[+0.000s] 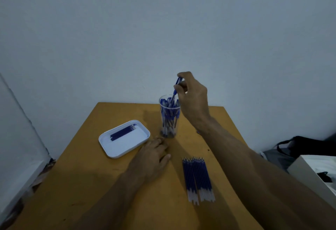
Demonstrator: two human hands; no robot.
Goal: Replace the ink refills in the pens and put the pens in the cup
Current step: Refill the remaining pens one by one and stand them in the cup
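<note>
My right hand (192, 95) pinches a blue ballpoint pen (176, 88) between thumb and curled fingers, directly above the clear plastic cup (170, 118). The pen tilts, with its lower end at the cup's rim; whether that end touches the pens inside cannot be determined. The cup stands upright near the far edge of the orange-brown wooden table (91, 184) and is packed with blue pens.

My left hand (154, 155) rests flat on the table just in front of the cup, fingers straight and holding nothing; its fingertips lie near the cup's base.

Left of the cup sits a white rounded-rectangle tray (125, 149), holding a small bundle of dark blue refills (122, 132) near its far rim. The tray's right edge is near my left hand.

In front of the cup and to its right, a row of blue ink refills (197, 178) lies side by side on the table, metal tips pointing toward the cup. Bare tabletop separates this row from my left hand.

Right of the cup, beyond the table's edge, are a dark bag (307, 147) and a white box (316, 173).
</note>
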